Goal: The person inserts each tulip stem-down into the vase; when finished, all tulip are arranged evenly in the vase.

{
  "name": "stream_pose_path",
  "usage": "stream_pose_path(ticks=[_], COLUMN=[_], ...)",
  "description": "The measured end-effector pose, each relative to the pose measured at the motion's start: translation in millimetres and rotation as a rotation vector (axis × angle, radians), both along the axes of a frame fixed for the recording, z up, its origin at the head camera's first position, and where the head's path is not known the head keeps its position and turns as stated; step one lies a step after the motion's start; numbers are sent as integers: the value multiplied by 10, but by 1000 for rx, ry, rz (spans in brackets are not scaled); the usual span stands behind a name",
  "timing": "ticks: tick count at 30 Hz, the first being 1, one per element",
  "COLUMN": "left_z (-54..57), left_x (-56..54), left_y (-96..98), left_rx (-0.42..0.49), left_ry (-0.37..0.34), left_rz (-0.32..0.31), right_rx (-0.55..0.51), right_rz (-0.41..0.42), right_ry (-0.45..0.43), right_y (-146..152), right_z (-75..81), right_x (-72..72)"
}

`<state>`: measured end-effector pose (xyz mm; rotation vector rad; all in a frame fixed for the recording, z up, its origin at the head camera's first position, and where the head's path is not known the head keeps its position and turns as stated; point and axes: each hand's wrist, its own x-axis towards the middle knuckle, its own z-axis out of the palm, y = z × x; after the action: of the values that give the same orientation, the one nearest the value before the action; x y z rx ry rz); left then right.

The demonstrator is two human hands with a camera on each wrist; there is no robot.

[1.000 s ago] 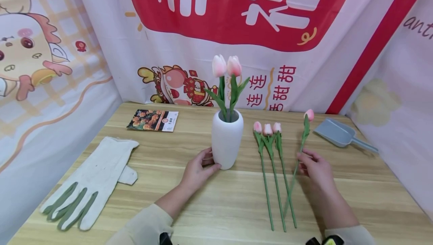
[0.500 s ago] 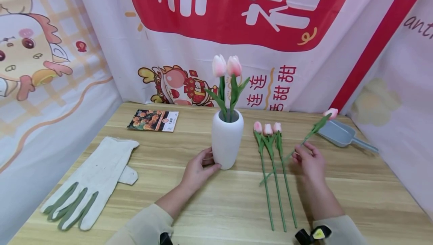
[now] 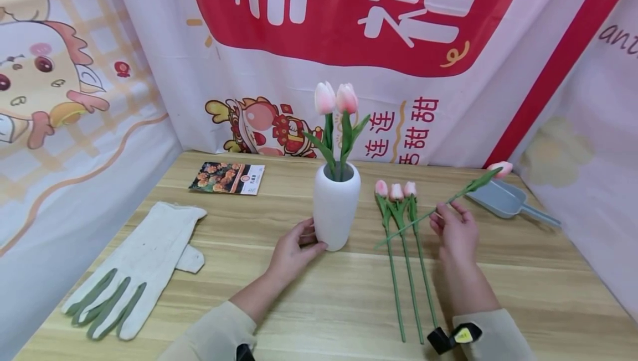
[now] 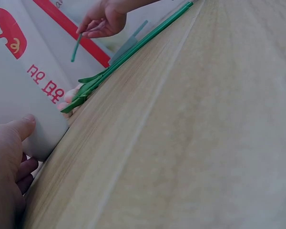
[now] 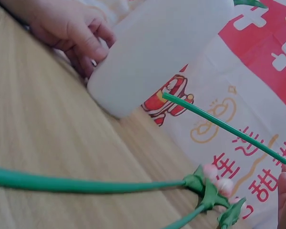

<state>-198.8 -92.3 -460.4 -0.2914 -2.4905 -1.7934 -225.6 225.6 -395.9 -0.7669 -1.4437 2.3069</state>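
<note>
A white vase (image 3: pixel 336 209) stands upright with two pink-and-white tulips (image 3: pixel 335 98) in it. My left hand (image 3: pixel 295 250) holds the vase low down, thumb on the near side and fingers around the left, as the left wrist view also shows on the vase wall (image 4: pixel 43 133). Above the table, my right hand (image 3: pixel 456 233) pinches a single tulip by its stem (image 3: pixel 423 217). That stem slants, bloom (image 3: pixel 500 169) up to the right, its cut end pointing left toward the vase. In the right wrist view the stem end (image 5: pixel 174 98) overlaps the backdrop beside the vase.
Three pink tulips (image 3: pixel 396 190) lie side by side between the vase and my right hand. A grey scoop (image 3: pixel 503 200) lies at the back right. On the left are a white-and-green glove (image 3: pixel 144 261) and a flower-picture packet (image 3: pixel 226 178). A printed cloth (image 3: pixel 279 56) hangs behind.
The tulip in my right hand has swung from nearly upright to a low slant, bloom moving right and stem end moving left and up. My left hand stays on the vase.
</note>
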Motion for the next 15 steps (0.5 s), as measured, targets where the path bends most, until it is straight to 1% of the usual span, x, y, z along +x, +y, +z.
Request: stream_pose_path(ticks=[3, 8, 11, 15], left_z=[2, -1, -4, -1], left_x=[1, 6, 2, 2], left_y=[5, 15, 24, 22], left_rx=[5, 24, 45, 54], left_ry=[2, 19, 13, 10], left_rz=[-1, 3, 13, 13], right_rx=[-39, -91, -112, -120], right_rz=[-16, -37, -38, -34], right_ry=[21, 63, 95, 102], right_y=[-28, -71, -101, -160], right_z=[108, 336, 481, 686], right_x=[-6, -15, -28, -38])
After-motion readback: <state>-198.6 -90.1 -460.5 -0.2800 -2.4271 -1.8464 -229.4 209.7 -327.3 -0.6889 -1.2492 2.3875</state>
